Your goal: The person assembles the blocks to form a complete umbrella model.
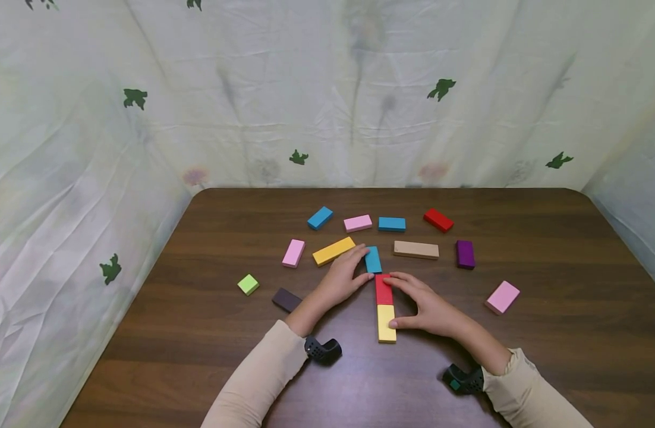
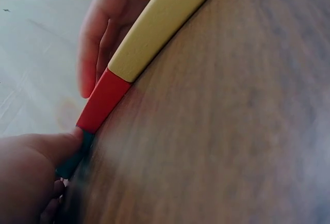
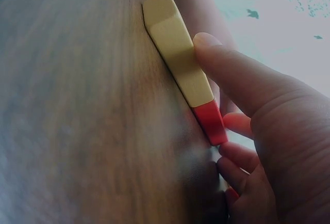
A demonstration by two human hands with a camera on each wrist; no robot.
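A blue block [image 1: 372, 260], a red block [image 1: 383, 289] and a yellow block [image 1: 386, 324] lie end to end in a line on the table. My left hand [image 1: 340, 279] holds the blue block, thumb at its near end and fingers at its far left side. In the left wrist view the left thumb [image 2: 67, 144] lies against the teal-looking blue block [image 2: 75, 159]. My right hand [image 1: 431, 306] touches the line's right side. Its thumb [image 3: 227, 64] rests against the yellow block [image 3: 178, 53], and its fingertips are at the red block [image 3: 211, 123].
Loose blocks lie around on the brown table [image 1: 161, 362]: orange-yellow [image 1: 334, 251], tan [image 1: 415, 249], purple [image 1: 465, 255], green [image 1: 248, 284], pink [image 1: 502, 297] and others. A dark block [image 1: 286, 299] sits beside the left forearm. Patterned cloth [image 1: 327, 95] hangs behind.
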